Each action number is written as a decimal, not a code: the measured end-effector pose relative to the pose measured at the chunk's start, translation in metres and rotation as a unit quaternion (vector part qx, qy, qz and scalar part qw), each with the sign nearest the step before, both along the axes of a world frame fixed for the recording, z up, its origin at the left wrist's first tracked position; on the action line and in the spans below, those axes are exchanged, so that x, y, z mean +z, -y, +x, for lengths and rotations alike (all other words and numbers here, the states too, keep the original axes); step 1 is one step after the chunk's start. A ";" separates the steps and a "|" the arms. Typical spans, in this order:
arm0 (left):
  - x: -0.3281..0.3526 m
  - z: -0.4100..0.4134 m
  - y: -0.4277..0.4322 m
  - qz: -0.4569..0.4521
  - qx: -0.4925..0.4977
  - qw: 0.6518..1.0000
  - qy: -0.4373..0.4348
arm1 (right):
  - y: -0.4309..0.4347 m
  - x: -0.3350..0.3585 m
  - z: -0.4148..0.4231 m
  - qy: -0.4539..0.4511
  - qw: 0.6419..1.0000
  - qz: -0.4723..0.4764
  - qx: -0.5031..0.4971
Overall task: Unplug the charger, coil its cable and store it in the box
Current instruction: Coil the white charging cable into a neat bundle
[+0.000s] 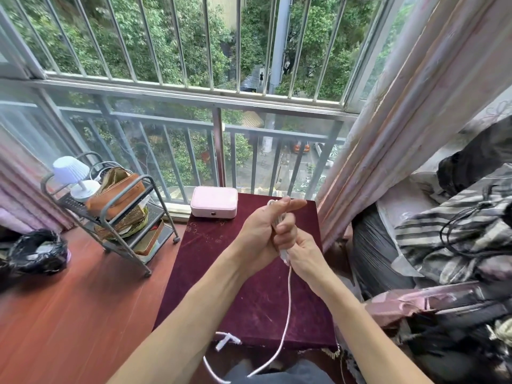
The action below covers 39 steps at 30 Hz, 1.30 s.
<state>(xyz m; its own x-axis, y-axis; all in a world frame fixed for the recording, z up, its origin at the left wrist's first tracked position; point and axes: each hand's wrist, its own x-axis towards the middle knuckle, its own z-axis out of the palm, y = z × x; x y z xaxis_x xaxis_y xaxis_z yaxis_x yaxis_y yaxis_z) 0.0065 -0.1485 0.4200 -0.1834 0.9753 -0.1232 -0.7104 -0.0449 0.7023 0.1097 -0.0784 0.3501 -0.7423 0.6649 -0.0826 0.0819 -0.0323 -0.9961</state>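
Above a dark red velvet table [221, 286], my left hand [263, 234] is closed around several loops of a white charger cable [288, 297]. My right hand [302, 256] pinches the same cable just below the bundle. The loose part of the cable hangs down past the table's front edge and curves over my lap. A white connector end [225, 340] lies near that front edge. At the table's far left corner sits a pale pink box [214, 201] with its lid closed. The charger plug itself is hidden inside my hands.
A grey metal trolley [110, 206] with a brown bag and a small white lamp [73, 173] stands left of the table. A black plastic bag [36, 253] lies on the wooden floor. Curtains and piled clothes [448, 239] crowd the right side. A barred window is ahead.
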 end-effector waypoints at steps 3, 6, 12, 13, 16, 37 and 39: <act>-0.001 -0.003 -0.001 0.009 0.013 1.000 -0.011 | 0.000 -0.005 0.003 0.015 1.000 0.015 0.012; -0.004 -0.005 -0.003 0.019 0.013 1.000 -0.020 | -0.002 -0.007 0.004 0.030 0.999 0.044 0.010; -0.006 -0.007 -0.004 0.020 0.034 0.993 -0.111 | -0.001 -0.006 0.009 0.101 0.987 0.125 0.017; -0.007 -0.009 -0.004 0.016 0.045 0.989 -0.137 | 0.002 -0.002 0.011 0.110 0.985 0.133 0.029; -0.009 -0.016 -0.004 -0.017 0.089 0.966 -0.242 | 0.009 0.010 0.020 0.142 0.968 0.190 0.078; -0.021 -0.005 0.005 -0.100 -0.053 0.862 -0.494 | -0.032 0.073 0.042 0.185 0.888 0.416 0.065; -0.018 -0.005 0.007 -0.084 -0.050 0.881 -0.463 | -0.035 0.073 0.041 0.169 0.890 0.419 0.066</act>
<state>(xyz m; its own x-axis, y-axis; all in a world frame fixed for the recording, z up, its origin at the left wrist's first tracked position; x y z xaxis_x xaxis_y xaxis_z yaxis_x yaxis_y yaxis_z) 0.0011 -0.1556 0.4016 -0.1957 0.9744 -0.1106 0.1766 0.1459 0.9734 0.1510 -0.0431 0.4235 -0.8452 0.5072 0.1682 0.3289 0.7418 -0.5844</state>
